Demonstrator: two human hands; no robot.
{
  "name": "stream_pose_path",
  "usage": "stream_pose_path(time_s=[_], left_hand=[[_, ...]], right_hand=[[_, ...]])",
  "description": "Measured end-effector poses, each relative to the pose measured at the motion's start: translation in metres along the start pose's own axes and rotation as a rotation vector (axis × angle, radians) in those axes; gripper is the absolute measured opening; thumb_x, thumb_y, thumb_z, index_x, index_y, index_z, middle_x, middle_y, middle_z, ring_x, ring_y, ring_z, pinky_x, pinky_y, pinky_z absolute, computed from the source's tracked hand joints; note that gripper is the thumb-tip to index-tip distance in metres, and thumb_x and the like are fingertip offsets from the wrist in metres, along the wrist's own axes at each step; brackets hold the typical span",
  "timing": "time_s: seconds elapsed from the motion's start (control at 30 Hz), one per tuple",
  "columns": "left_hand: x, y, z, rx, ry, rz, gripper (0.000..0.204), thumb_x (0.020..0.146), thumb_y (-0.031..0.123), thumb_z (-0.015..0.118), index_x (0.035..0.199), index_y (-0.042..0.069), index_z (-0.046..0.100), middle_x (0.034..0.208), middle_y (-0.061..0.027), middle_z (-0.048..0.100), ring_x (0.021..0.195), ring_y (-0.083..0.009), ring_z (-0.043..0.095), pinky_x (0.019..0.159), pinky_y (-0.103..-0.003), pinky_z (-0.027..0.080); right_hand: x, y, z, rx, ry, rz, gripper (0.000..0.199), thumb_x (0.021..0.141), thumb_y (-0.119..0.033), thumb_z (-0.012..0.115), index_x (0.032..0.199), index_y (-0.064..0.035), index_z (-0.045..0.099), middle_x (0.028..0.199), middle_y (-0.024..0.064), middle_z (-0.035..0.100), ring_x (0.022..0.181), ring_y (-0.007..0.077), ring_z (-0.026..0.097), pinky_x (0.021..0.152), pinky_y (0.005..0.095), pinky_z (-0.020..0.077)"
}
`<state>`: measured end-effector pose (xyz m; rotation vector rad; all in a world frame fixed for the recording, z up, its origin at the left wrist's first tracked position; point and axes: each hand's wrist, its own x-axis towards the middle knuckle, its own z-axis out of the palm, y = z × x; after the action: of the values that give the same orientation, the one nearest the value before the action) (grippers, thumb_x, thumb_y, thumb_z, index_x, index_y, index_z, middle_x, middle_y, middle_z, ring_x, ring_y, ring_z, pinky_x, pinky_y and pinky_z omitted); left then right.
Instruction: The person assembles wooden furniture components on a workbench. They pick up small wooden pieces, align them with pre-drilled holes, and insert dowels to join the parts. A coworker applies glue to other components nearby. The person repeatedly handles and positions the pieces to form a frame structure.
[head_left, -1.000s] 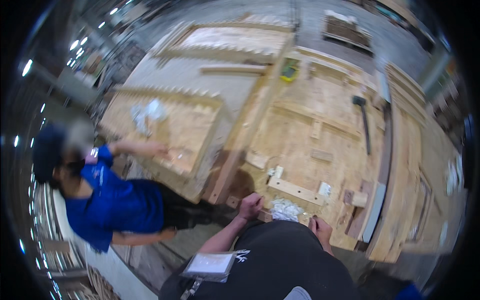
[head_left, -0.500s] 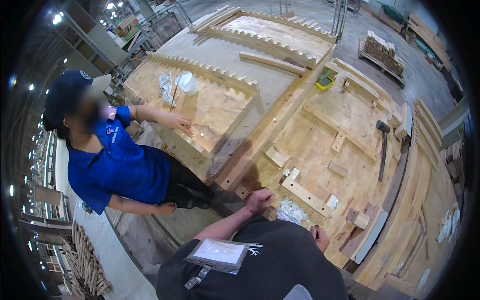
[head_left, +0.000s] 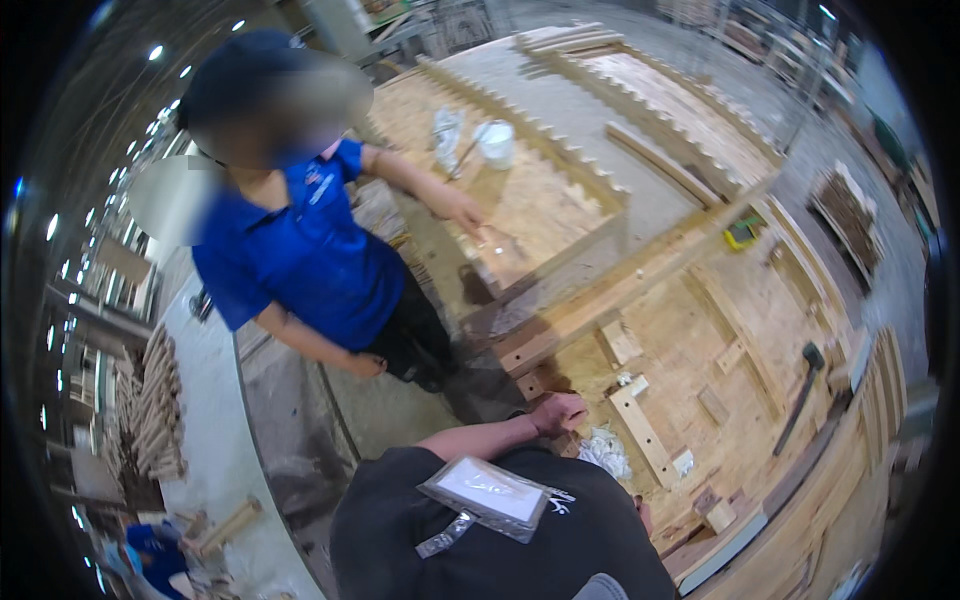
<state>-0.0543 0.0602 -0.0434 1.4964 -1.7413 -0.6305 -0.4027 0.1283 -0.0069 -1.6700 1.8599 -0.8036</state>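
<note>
Head view, looking down over a dark shirt with a clear badge pouch (head_left: 487, 497) on the chest. The left hand (head_left: 560, 412) reaches forward from the lower middle, fingers curled loosely, knuckles up, resting at the near edge of the wooden panel (head_left: 700, 340); it closes on nothing that shows, and what lies under the palm is hidden. Just beside it, toward the body, lies a crumpled clear plastic bag (head_left: 605, 452). A pale wood batten (head_left: 640, 430) lies flat on the panel just right of the hand, apart from it. The right hand (head_left: 645, 515) shows only as a sliver past the shirt's edge; its grip cannot be told. Farther right on the panel, a hammer (head_left: 800, 395) lies flat, head away from the body, well apart from both hands. A long timber beam (head_left: 620, 290) runs diagonally between this panel and a second panel beyond. A co-worker in a blue shirt (head_left: 300, 260) stands at the left, one hand (head_left: 465, 212) pressed on that far panel, near a white cup (head_left: 495, 142).
</note>
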Motion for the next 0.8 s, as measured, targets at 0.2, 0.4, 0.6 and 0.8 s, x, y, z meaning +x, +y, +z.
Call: stream_pose_path(time_s=[0.2,0.4,0.6,0.8], left_hand=[[-0.002,-0.002,0.010,-0.052,0.129,0.026,0.019,0.095,0.012,0.069,0.083,0.003,0.058,0.078,-0.0179,0.059,0.076,-0.0401,0.065,0.068,-0.049,0.051],[-0.006,-0.003,0.010,-0.043,0.143,0.005,0.017,0.094,0.013,0.070,0.085,0.004,0.059,0.077,-0.0174,0.060,0.074,-0.0395,0.065,0.065,-0.049,0.051],[-0.001,-0.002,0.009,-0.040,0.140,0.026,0.018,0.094,0.015,0.071,0.085,0.005,0.059,0.078,-0.0166,0.061,0.074,-0.0381,0.066,0.065,-0.048,0.051],[-0.002,-0.004,0.008,-0.036,0.124,0.033,0.019,0.095,0.016,0.071,0.085,0.005,0.059,0.077,-0.0163,0.060,0.074,-0.0380,0.064,0.065,-0.048,0.050]], right_hand=[[0.008,0.045,0.016,-0.066,-0.068,0.061,0.028,0.102,-0.026,0.074,0.085,-0.0041,0.070,0.061,0.0083,0.055,0.057,0.0164,0.047,0.056,0.0362,0.0436],[0.016,0.035,0.010,-0.056,-0.105,0.008,0.028,0.102,-0.026,0.074,0.085,-0.0041,0.070,0.061,0.0076,0.054,0.058,0.0155,0.047,0.056,0.0357,0.0430],[0.019,0.025,0.004,-0.044,-0.090,0.017,0.028,0.101,-0.026,0.075,0.084,-0.0042,0.070,0.061,0.0069,0.053,0.058,0.0145,0.046,0.056,0.0351,0.0424],[0.013,0.027,0.006,-0.037,-0.080,0.029,0.028,0.101,-0.025,0.075,0.084,-0.0043,0.069,0.061,0.0061,0.052,0.058,0.0136,0.046,0.055,0.0346,0.0417]])
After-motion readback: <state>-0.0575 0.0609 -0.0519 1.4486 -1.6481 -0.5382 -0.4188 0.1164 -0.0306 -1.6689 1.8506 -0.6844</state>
